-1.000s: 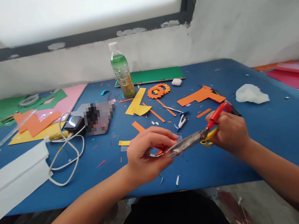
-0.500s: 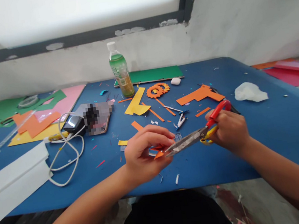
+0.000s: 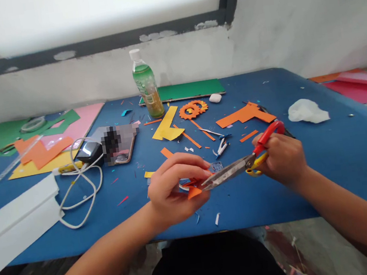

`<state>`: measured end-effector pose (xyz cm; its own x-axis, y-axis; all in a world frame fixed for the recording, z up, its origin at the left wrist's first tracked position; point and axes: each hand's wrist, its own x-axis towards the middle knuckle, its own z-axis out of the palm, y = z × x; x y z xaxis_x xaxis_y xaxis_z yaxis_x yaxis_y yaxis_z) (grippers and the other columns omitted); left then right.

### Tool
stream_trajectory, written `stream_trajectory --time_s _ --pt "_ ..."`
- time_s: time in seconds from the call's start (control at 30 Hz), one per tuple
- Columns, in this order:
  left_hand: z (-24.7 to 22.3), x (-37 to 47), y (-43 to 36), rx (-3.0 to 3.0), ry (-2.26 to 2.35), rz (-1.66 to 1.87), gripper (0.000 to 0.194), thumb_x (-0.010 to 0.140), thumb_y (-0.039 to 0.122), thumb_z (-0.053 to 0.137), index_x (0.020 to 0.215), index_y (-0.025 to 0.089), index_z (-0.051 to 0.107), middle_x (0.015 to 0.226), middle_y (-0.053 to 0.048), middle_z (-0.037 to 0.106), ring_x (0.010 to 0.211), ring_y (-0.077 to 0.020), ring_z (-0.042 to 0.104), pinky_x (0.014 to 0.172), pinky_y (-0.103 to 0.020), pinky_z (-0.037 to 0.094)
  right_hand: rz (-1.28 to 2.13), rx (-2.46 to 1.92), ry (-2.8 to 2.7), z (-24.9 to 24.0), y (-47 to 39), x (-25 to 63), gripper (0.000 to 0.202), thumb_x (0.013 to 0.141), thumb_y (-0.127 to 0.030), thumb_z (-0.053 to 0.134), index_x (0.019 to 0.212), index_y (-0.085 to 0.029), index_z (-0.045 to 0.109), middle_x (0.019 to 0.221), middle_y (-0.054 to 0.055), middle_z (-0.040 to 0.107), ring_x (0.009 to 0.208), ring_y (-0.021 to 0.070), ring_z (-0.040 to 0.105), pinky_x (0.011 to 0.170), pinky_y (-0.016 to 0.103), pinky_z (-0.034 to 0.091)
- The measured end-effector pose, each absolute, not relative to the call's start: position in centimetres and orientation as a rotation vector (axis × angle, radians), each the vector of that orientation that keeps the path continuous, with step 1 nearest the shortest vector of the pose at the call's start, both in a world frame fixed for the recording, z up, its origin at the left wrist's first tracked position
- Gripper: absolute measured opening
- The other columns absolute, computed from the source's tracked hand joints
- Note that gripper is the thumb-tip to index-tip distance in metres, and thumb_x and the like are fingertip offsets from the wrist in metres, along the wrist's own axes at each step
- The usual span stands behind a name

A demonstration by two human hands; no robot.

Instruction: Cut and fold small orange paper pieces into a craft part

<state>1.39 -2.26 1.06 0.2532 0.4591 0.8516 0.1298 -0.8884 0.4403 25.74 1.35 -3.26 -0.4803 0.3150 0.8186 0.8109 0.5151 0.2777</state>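
My left hand (image 3: 173, 189) pinches a small orange paper piece (image 3: 194, 191) just above the near part of the blue table (image 3: 342, 151). My right hand (image 3: 284, 157) grips red-and-yellow-handled scissors (image 3: 238, 166). Their metal blades point left and meet the orange piece at my left fingertips. My fingers hide most of the paper.
A green drink bottle (image 3: 145, 86) stands at the back, with a green board (image 3: 190, 90) behind it. Orange and yellow cutouts (image 3: 245, 115), a compass (image 3: 221, 147) and scraps lie mid-table. A phone, power bank and white cable (image 3: 81, 188) sit left, above white sheets (image 3: 14, 220). A crumpled white wrapper (image 3: 307, 112) lies right.
The orange piece has turned in my left fingers and now shows more below them. The scissors stay at it with the blades nearly together. The view has shifted slightly.
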Motion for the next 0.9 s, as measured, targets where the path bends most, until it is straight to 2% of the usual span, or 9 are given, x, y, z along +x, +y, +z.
stream_trajectory --time_s 0.3,0.53,0.67,0.77,0.9 --pt "1.42 1.22 -2.26 2.4 0.559 1.832 0.014 0.068 0.011 0.067 0.078 0.013 0.058 0.076 -0.003 0.064 0.066 -0.0093 0.063 0.058 -0.017 0.055 -0.869 -0.922 -2.008 -3.24 1.33 25.66 0.011 0.081 -0.025 0.046 0.071 -0.021 0.043 0.052 0.0 0.054 0.047 0.0145 0.054 0.046 0.023 0.041" --pt "0.86 0.91 -2.12 2.351 0.542 1.851 0.025 0.065 0.011 0.071 0.085 0.014 0.057 0.081 -0.003 0.064 0.069 -0.0102 0.064 0.058 -0.017 0.056 -0.891 -0.921 -1.988 -3.25 1.37 25.89 0.011 0.081 -0.022 0.045 0.071 -0.021 0.043 0.055 0.0 0.057 0.05 0.0137 0.054 0.05 0.023 0.041" --pt "1.23 1.04 -2.18 2.317 0.549 1.858 0.022 0.067 0.009 0.068 0.084 0.015 0.055 0.079 -0.003 0.065 0.067 -0.0097 0.065 0.058 -0.017 0.055 -0.892 -0.922 -1.977 -3.21 1.4 26.12 0.01 0.079 -0.025 0.049 0.071 -0.021 0.043 0.056 0.0 0.059 0.051 0.0143 0.054 0.051 0.024 0.041" --pt "1.52 1.08 -2.23 2.348 0.577 1.886 0.021 0.067 0.007 0.067 0.082 0.015 0.056 0.079 -0.003 0.065 0.068 -0.0094 0.065 0.06 -0.017 0.056 -0.879 -0.914 -1.954 -3.16 1.41 26.21 0.007 0.077 -0.021 0.048 0.071 -0.021 0.044 0.054 0.0 0.057 0.05 0.0144 0.052 0.05 0.025 0.038" --pt "1.44 0.95 -2.23 2.416 0.618 1.895 0.015 0.069 0.011 0.068 0.077 0.016 0.057 0.078 -0.001 0.064 0.067 -0.0094 0.065 0.058 -0.018 0.057 -0.88 -0.864 -1.958 -2.9 1.31 26.12 0.008 0.077 -0.019 0.048 0.07 -0.021 0.045 0.057 0.001 0.06 0.05 0.014 0.051 0.05 0.025 0.038"
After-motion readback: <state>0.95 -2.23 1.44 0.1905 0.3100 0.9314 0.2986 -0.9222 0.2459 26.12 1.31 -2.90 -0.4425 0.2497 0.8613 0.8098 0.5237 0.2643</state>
